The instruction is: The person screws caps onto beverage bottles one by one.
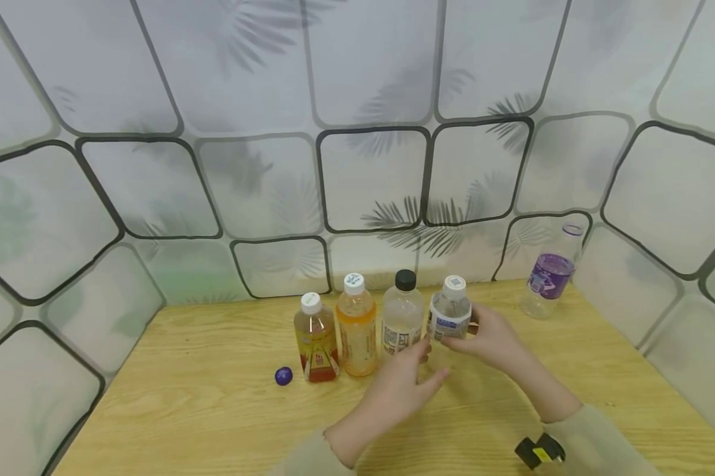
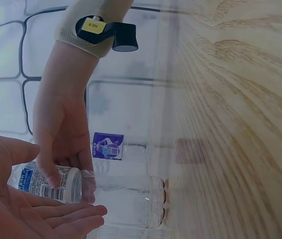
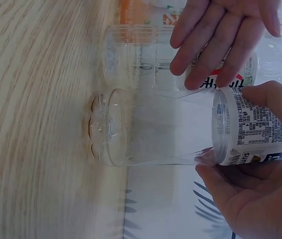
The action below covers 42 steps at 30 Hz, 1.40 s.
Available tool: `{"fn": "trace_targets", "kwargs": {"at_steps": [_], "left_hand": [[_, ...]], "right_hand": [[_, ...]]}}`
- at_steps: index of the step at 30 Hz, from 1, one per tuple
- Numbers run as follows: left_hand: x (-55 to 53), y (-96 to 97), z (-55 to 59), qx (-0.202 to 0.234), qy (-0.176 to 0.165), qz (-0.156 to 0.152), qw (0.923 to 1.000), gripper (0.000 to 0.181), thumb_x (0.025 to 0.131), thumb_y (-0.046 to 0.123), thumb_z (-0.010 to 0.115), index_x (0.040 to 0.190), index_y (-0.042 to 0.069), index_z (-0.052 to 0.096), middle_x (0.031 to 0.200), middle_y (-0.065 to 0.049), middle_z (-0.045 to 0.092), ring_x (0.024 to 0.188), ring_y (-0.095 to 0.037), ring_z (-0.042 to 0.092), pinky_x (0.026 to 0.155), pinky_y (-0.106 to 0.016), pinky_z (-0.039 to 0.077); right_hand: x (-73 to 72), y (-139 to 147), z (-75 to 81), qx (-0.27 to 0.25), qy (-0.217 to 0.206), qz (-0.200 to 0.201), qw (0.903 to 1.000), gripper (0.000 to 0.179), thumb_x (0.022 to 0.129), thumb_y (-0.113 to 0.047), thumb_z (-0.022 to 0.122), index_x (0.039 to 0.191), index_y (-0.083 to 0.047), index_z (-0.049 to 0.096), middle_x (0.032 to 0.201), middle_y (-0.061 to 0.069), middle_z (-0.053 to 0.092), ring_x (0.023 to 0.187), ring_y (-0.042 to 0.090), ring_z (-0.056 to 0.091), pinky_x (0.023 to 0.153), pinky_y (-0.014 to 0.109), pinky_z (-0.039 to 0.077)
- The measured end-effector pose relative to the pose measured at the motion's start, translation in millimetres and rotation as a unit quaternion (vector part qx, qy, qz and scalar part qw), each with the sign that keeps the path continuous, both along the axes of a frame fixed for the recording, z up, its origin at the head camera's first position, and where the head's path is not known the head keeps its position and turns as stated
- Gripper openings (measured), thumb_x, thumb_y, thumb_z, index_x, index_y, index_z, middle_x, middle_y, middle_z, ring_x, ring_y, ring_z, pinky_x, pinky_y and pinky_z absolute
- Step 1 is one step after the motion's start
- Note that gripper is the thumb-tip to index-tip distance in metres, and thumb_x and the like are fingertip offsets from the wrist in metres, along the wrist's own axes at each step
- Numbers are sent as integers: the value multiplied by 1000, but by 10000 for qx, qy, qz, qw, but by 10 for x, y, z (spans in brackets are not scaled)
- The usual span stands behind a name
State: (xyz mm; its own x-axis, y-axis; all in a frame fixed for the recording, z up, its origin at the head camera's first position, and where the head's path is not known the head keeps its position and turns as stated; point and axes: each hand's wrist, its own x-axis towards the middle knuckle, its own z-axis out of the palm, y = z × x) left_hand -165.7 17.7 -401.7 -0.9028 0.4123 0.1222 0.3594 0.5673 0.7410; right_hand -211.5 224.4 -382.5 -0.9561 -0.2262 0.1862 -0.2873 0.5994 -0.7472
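Note:
My right hand (image 1: 494, 340) grips a clear plastic bottle (image 1: 450, 306) with a white cap, fingers and thumb curled round its label. In the right wrist view, the bottle's ribbed clear base (image 3: 108, 128) is upright at the tabletop. My left hand (image 1: 400, 382) is open beside it, with fingers stretched toward the bottle; whether they touch it I cannot tell. Just left of the gripped bottle stands a black-capped clear bottle (image 1: 402, 309), partly hidden by my left hand. An orange-tinted bottle (image 1: 357, 334) and an amber drink bottle (image 1: 317, 340), both white-capped, complete the row.
At the back right corner stands an uncapped clear bottle with a purple label (image 1: 550, 274). A small purple cap (image 1: 283, 376) lies left of the row. The wooden table (image 1: 214, 423) meets patterned walls (image 1: 375, 178) behind and at both sides.

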Motion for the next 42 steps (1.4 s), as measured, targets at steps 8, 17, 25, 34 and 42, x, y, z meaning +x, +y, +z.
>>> {"fn": "trace_targets", "kwargs": {"at_steps": [8,17,25,34,42], "left_hand": [[6,13,-33,-82,117,-83,9999,59,105,38,67,152,5,55,138,-17,71,122,-32,72,98,-44,63],[-13,24,-48,-39,-79,-153,9998,60,106,39,65,153,4,54,139,-18,71,123,-35,72,99,-44,62],[-19,12,-69,1,-129,-260,9996,59,106,38,65,153,4,53,138,-19,71,123,-34,72,100,-43,62],[32,-46,-102,25,59,-535,9985,50,105,33,67,148,8,58,137,-11,73,121,-24,72,102,-36,61],[81,-141,-117,-159,140,-733,9971,44,105,34,68,142,11,64,132,-7,75,115,-16,73,96,-28,61]], "right_hand": [[-44,4,-18,60,-60,13,10000,67,87,-13,86,140,13,54,136,36,63,123,52,66,102,55,60],[-93,11,-69,-118,-152,180,9997,68,90,-9,83,144,14,48,140,38,60,127,54,63,104,55,59],[-98,32,-97,-189,-137,259,9994,67,92,-8,82,145,14,47,142,39,58,131,55,59,107,58,56],[-84,55,-118,-119,-150,340,9992,73,89,-14,86,145,13,49,143,37,59,130,55,60,108,60,54],[-72,100,-169,114,-290,368,9988,74,88,-20,87,144,13,51,144,37,58,131,55,61,110,62,52]]}}
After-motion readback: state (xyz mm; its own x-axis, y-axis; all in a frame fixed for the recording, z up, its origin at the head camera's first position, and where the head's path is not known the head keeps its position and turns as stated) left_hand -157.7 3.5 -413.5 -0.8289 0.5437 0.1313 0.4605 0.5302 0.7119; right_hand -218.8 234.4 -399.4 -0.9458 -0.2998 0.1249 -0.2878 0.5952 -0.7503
